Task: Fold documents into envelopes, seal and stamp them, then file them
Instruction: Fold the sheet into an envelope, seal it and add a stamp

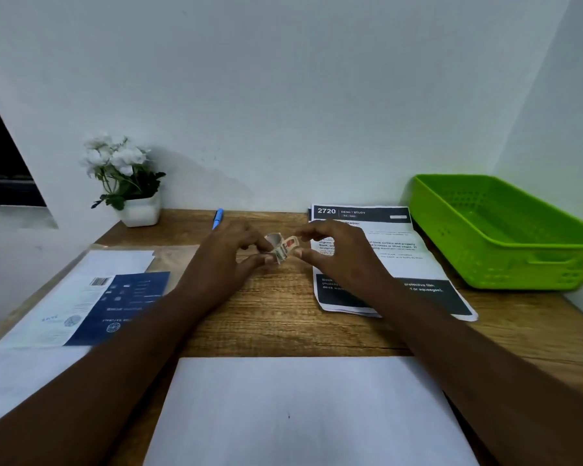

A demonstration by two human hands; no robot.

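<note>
A small folded strip of stamps [281,247] hangs above the middle of the wooden desk [276,317]. My left hand [231,252] pinches its lower end between thumb and fingers. My right hand [334,253] pinches the free end with the red stamp, just to the right. A plain white envelope [303,412] lies flat at the desk's near edge, between my forearms. Printed documents [401,253] with black header bands lie stacked at the right, partly under my right hand.
A green plastic basket [505,237] stands at the far right. A blue pen [217,218] lies by the wall. A white pot of flowers [128,186] stands at the back left. White and blue papers [91,304] over brown envelopes cover the left side.
</note>
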